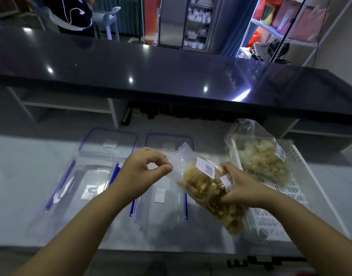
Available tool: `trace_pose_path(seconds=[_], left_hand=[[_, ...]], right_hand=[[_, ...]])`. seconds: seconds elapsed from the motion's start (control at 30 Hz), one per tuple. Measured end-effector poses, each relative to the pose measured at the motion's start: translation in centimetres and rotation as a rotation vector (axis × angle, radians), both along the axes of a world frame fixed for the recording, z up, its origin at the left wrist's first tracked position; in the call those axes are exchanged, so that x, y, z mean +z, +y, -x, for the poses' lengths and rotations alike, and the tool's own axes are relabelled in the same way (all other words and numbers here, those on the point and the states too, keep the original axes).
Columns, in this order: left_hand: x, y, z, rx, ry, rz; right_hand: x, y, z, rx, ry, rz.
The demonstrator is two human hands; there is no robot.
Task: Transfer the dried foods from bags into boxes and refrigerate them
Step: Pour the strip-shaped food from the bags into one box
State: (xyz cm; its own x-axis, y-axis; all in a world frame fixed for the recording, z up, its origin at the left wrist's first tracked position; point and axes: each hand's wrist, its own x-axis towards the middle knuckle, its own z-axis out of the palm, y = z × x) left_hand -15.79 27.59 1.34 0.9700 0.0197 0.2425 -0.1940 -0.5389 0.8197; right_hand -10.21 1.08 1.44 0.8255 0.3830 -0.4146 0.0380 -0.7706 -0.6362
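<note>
A clear bag of yellow-brown dried strips (207, 192) hangs tilted above the worktop, over the right edge of the middle clear box (161, 208). My right hand (239, 188) grips the bag's body from the right. My left hand (145, 170) pinches the bag's top corner between thumb and fingers. A second clear box (71, 188) with blue clips lies open to the left. Two clear lids (109, 142) (167, 142) lie behind the boxes. Another bag of pale dried pieces (261, 156) rests in the white basket (302, 188) at the right.
The pale worktop (15, 176) runs under everything. A dark glossy raised counter (151, 72) spans the back, with open shelves beneath it. Behind it stand a glass-door cabinet (197, 20), metal shelving (286, 26), a chair, and a person in dark clothing (71, 12).
</note>
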Motion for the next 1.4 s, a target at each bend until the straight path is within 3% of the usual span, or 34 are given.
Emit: trace_pose_path(seconds=[0.3, 0.63, 1.13, 1.4], left_hand=[[-4.9, 4.3, -0.5, 0.214, 0.224, 0.193], [-8.4, 3.7, -3.7, 0.127, 0.456, 0.078], [-9.1, 4.3, -4.4, 0.107, 0.482, 0.188], [-9.3, 4.2, -4.1, 0.112, 0.459, 0.146]], right_hand=[[-0.1, 2.9, 0.5, 0.100, -0.178, 0.352], [2.5, 5.4, -1.2, 0.320, -0.413, 0.615], [4.6, 6.8, -2.3, 0.355, -0.351, 0.692], [5.8, 7.4, -2.3, 0.397, -0.291, 0.745]])
